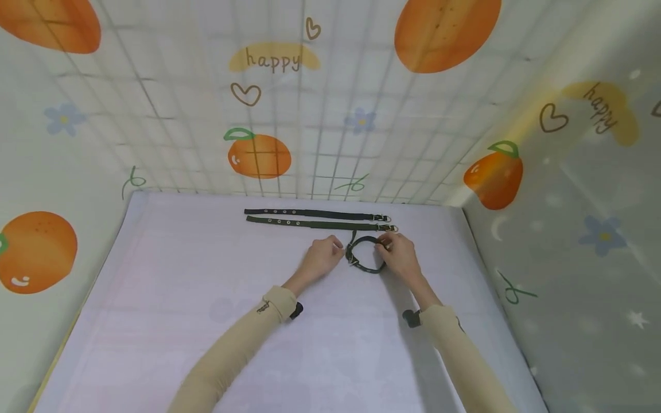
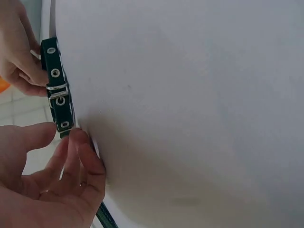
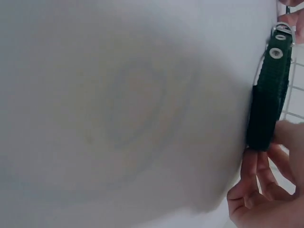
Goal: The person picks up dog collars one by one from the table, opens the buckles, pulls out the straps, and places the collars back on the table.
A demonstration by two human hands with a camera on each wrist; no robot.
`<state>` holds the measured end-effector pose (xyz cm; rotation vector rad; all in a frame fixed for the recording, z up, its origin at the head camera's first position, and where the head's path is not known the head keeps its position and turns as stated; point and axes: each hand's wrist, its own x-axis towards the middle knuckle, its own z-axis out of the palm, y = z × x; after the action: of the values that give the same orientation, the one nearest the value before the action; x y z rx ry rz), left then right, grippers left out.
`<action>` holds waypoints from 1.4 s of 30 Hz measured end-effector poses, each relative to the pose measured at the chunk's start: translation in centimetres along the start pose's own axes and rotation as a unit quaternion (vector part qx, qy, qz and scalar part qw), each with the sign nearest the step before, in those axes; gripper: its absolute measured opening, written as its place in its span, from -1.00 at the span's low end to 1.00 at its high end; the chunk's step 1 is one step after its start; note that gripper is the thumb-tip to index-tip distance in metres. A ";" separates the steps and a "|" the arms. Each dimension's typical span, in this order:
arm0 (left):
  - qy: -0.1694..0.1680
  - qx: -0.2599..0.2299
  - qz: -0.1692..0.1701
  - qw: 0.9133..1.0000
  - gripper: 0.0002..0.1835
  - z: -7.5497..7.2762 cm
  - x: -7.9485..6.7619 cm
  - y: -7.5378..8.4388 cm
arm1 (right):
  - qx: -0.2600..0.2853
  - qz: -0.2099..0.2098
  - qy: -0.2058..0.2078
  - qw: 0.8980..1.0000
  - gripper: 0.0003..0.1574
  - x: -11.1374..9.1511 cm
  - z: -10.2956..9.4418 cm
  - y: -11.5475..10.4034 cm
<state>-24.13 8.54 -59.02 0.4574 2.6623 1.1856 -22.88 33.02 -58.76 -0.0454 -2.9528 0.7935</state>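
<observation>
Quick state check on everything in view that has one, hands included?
Looped collar: closed into a ring, standing on edge
Buckle: strap threaded through it
Farther strap: laid out nearly straight, unfastened
Nearer strap: same, beside it
Right hand: fingers holding the looped collar
Left hand: fingers at the collar's buckle side; grip unclear
</observation>
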 end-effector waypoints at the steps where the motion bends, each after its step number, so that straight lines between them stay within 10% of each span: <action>1: -0.001 0.005 0.000 1.000 -0.71 0.0 0.0 0.1 | 0.001 -0.001 0.001 1.000 -0.72 -0.1 0.0 0.0; 20: 0.049 -0.125 -0.005 0.991 -0.69 -1.4 -2.6 -1.5 | 0.074 -0.039 0.074 0.994 -0.77 -4.2 0.1 -4.6; 34: 0.075 -0.277 -0.010 0.958 -0.63 -2.3 -10.3 -1.4 | 0.163 -0.017 0.150 0.975 -0.75 -12.8 1.6 -8.9; 42: 0.079 -0.255 0.088 0.960 -0.76 -2.5 -15.0 -1.0 | 0.204 0.027 0.166 0.964 -0.70 -17.7 2.5 -10.6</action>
<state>-11.06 0.85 -57.41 0.5282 2.3320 1.9596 -5.55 21.69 -56.91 -0.2090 -2.4369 1.2473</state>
